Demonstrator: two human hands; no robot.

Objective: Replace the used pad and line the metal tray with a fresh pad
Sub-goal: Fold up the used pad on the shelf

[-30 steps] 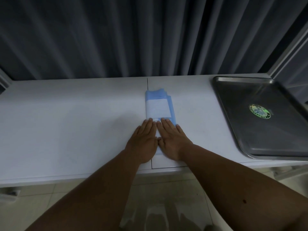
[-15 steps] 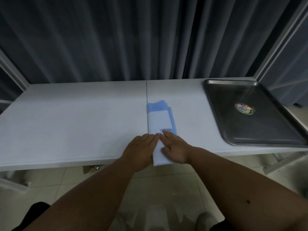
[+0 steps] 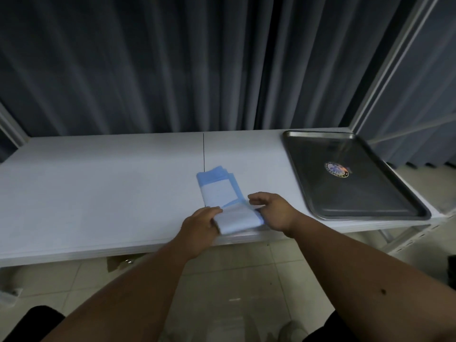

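Note:
A folded pad (image 3: 222, 191), blue with a white middle, lies on the white table (image 3: 98, 188) near its front edge. Its near end is lifted and partly folded over. My left hand (image 3: 201, 224) grips the left side of that near end, and my right hand (image 3: 274, 211) holds the right side with fingers curled round the edge. The metal tray (image 3: 306, 181) stands bare at the right end of the table, with a round sticker (image 3: 337, 169) in its middle. No pad lies in the tray.
Dark curtains hang behind the table. A white frame post (image 3: 394, 60) rises at the right behind the tray. A seam (image 3: 204, 151) divides the tabletop. The tiled floor shows below the front edge.
Both hands went from lying flat on the pad's near end to gripping it and lifting it off the table. The view has pulled back, and the pad has turned slightly.

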